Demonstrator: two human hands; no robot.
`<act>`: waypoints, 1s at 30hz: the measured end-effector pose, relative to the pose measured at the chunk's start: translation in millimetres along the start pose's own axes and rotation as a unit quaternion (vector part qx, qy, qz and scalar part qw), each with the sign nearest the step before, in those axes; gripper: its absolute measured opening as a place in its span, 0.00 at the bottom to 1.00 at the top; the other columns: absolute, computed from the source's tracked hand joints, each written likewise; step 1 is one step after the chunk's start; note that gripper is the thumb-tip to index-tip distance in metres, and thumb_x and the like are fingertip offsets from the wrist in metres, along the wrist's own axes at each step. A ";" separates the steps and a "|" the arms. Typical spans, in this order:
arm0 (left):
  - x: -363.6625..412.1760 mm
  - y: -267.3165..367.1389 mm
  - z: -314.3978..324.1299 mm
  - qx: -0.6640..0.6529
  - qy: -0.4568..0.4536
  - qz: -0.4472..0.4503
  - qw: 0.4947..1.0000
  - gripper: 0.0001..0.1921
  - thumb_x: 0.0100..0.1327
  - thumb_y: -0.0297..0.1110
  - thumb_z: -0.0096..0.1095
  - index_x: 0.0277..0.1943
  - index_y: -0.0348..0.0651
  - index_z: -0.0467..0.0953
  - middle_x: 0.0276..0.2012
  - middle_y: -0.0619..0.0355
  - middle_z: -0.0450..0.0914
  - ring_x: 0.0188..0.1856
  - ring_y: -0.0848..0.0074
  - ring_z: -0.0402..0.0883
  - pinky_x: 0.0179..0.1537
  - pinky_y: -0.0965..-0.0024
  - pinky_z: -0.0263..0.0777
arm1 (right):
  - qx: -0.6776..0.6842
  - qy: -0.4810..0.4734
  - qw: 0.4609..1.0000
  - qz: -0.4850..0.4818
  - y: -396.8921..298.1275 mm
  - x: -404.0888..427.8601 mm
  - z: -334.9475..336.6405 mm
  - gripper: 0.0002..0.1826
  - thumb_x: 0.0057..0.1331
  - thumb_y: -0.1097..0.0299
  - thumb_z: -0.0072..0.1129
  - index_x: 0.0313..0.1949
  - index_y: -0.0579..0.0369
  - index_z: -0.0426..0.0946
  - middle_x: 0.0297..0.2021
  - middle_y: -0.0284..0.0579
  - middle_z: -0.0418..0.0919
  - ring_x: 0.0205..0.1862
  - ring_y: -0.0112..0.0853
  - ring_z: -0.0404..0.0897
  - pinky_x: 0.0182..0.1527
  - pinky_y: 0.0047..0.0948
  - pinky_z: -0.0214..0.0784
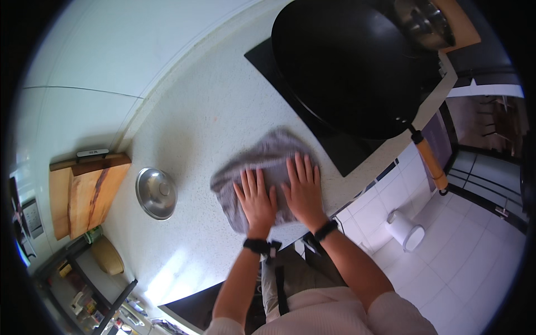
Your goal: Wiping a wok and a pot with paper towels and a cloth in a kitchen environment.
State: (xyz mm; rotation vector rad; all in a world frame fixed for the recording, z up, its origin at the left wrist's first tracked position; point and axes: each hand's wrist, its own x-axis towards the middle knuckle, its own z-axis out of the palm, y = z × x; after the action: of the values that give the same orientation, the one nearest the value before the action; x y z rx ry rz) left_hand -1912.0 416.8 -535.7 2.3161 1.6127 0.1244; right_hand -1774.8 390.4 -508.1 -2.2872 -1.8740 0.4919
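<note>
A grey cloth (272,144) lies spread and slightly rumpled on the pale speckled countertop (201,104). Pressed flat on its left part is my left hand (256,201), with the fingers spread. My right hand (303,192) rests palm down on the cloth's right part, fingers apart, its outer edge near the cloth's border. Both thumbs point toward each other across a narrow gap. Black bands circle both wrists. Neither hand grips anything.
A large black wok (347,71) with a wooden handle (431,161) sits on a black cooktop (331,155). An upturned metal bowl (157,194) stands left, near wooden cutting boards (94,194). A white bin (405,231) is on the tiled floor. A metal vessel (425,25) stands beyond the wok.
</note>
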 end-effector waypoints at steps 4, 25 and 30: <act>111.2 -23.7 -5.5 0.068 0.035 0.032 0.997 0.30 0.70 0.46 0.39 0.70 0.42 0.52 0.71 0.47 0.51 0.73 0.59 0.45 0.70 0.47 0.34 | -0.004 0.096 0.995 0.013 -8.4 106.0 16.4 0.35 0.66 0.57 0.49 0.68 0.60 0.53 0.69 0.54 0.51 0.72 0.44 0.48 0.71 0.47 0.38; 157.3 12.2 10.2 0.116 -0.046 0.223 0.967 0.33 0.61 0.43 0.58 0.69 0.53 0.57 0.72 0.50 0.48 0.74 0.57 0.42 0.69 0.40 0.33 | -0.001 0.110 0.994 -0.022 43.3 89.5 25.7 0.29 0.71 0.60 0.39 0.67 0.60 0.54 0.69 0.48 0.53 0.72 0.35 0.49 0.72 0.38 0.38; 30.3 92.7 9.2 -0.059 -0.176 0.294 0.938 0.36 0.53 0.40 0.63 0.66 0.44 0.62 0.70 0.48 0.53 0.73 0.58 0.46 0.69 0.42 0.35 | 0.028 0.018 0.998 0.052 76.3 -63.6 -22.4 0.35 0.61 0.65 0.55 0.64 0.67 0.56 0.66 0.56 0.57 0.69 0.44 0.55 0.69 0.42 0.46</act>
State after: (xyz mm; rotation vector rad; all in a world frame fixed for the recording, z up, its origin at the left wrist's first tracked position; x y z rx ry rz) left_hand -1815.5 413.8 -519.4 2.4728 0.6961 -0.0587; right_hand -1707.4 314.5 -500.9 -2.3499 -1.7104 0.5057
